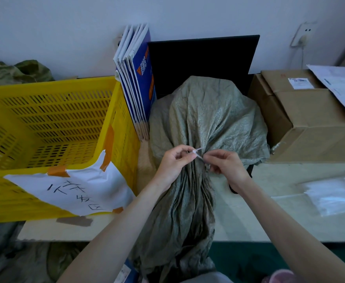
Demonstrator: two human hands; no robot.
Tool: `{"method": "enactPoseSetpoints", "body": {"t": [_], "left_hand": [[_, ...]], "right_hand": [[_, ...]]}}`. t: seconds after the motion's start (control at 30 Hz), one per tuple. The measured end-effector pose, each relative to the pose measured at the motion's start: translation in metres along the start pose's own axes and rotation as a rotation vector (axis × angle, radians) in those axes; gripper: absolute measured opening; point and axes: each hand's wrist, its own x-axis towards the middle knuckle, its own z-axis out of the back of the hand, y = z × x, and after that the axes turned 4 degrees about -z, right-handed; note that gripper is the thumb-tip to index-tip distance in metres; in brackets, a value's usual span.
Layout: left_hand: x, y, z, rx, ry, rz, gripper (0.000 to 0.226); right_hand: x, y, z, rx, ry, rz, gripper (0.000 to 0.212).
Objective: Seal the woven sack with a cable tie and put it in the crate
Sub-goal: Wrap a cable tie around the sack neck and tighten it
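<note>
Both hands pinch the white cable tie (196, 154) at the woven sack's (206, 119) gathered neck: left hand (173, 164) steadying its head, right hand (226, 166) gripping the strap to cinch it.

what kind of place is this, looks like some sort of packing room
Probably a small packing or mail-sorting room, not a home. A yellow crate with a taped handwritten label sits on the table, cardboard boxes carry a shipping label, and both hands work a cable tie on a woven sack.
</note>
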Motion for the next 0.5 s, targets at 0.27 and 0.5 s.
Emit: {"method": "enactPoseSetpoints", "body": {"t": [0.27,0.5], "left_hand": [[0.000,-0.001,-0.002,0.180,0.070,-0.102,0.004],[-0.001,-0.003,-0.007,0.265,0.063,-0.185,0.006]], "right_hand": [[-0.005,0.024,0.005,-0.057,0.068,0.081,0.025],[-0.007,0.021,0.003,-0.138,0.094,0.107,0.020]]}}
